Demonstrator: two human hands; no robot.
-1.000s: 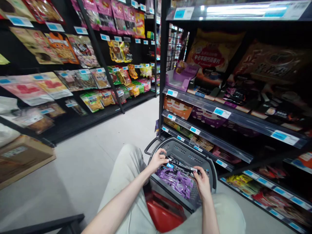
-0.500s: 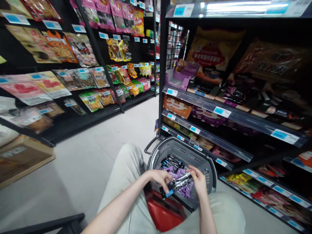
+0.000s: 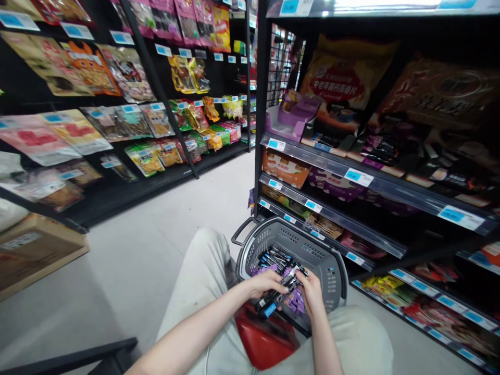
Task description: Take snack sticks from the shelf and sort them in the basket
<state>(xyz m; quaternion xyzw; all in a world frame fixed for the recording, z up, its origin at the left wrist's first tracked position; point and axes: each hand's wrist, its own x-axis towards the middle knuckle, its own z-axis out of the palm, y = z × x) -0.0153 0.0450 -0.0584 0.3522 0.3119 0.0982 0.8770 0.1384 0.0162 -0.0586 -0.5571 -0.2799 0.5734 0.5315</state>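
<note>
Pale floor (image 3: 152,245) stretches between stocked shelves (image 3: 406,196) as I hold black sachets (image 3: 269,302) above the near side of the gray basket (image 3: 326,268), left hand (image 3: 265,283) and right hand (image 3: 311,289) both closed on them (probably to keep the slim bundle together), purple packets (image 3: 297,303) lying inside.

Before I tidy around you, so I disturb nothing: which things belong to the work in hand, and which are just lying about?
In hand:
- black packets, held by left hand and right hand
- grey basket, holding loose black packets and purple packets

Just about:
- cardboard box on the floor
- snack bags on the left shelves
</note>
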